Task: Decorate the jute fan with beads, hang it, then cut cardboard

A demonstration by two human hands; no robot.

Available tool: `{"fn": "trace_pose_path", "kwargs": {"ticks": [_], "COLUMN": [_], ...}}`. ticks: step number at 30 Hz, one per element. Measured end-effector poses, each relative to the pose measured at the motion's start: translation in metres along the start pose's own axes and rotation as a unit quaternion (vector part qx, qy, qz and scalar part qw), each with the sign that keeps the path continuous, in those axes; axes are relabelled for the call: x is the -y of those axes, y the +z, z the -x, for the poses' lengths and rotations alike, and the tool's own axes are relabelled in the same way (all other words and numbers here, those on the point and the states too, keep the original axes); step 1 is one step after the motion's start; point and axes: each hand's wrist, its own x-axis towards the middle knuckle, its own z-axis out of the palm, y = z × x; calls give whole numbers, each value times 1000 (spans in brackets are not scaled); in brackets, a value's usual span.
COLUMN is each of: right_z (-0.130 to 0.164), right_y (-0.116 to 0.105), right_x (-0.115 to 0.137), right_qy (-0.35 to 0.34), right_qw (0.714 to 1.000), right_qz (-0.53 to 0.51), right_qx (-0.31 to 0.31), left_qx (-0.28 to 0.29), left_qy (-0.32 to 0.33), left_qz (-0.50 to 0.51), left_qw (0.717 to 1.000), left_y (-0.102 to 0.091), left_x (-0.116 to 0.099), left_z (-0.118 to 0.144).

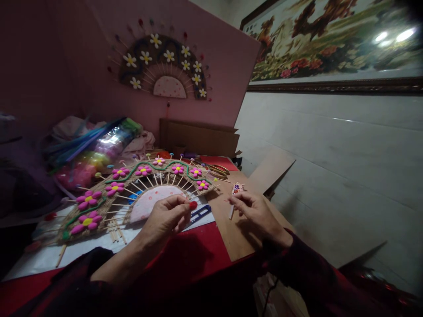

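The left hand [165,218] pinches a small round red bead [193,205] between thumb and forefinger, the other fingers curled under; the bead shows just right of the fingertips, near the middle of the frame. The right hand [256,213] holds a thin pale stick with a patterned top [235,193] in pinched fingers, the stick rising to the upper left of the hand. Between the hands lie blue-handled scissors [200,213] on the table [231,237]. Left of the left hand spreads a woven fan-shaped piece with wooden spokes, green cord and pink flowers with yellow centres [132,189], its pale half-round centre just beside the knuckles. Gold scissors [218,169] lie beyond it. A similar fan with white flowers [163,68] hangs on the pink board in the upper left.
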Motion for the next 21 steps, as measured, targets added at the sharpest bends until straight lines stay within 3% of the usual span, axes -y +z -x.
{"fn": "trace_pose_path", "kwargs": {"ticks": [3, 8, 13, 21], "right_z": [12, 20, 12, 9], "right_y": [33, 72, 82, 88], "right_x": [22, 43, 48, 50], "right_qy": [24, 19, 10, -6], "right_qw": [987, 962, 932, 910], "right_qz": [-157, -272, -362, -414], "right_qx": [13, -4, -5, -18], "left_qx": [14, 26, 50, 64], "left_qy": [-10, -32, -41, -43], "left_qz": [27, 89, 108, 106], "left_qw": [999, 995, 992, 991], "left_y": [0, -1, -3, -4], "left_x": [2, 4, 5, 5], "left_z": [-2, -3, -3, 0]}}
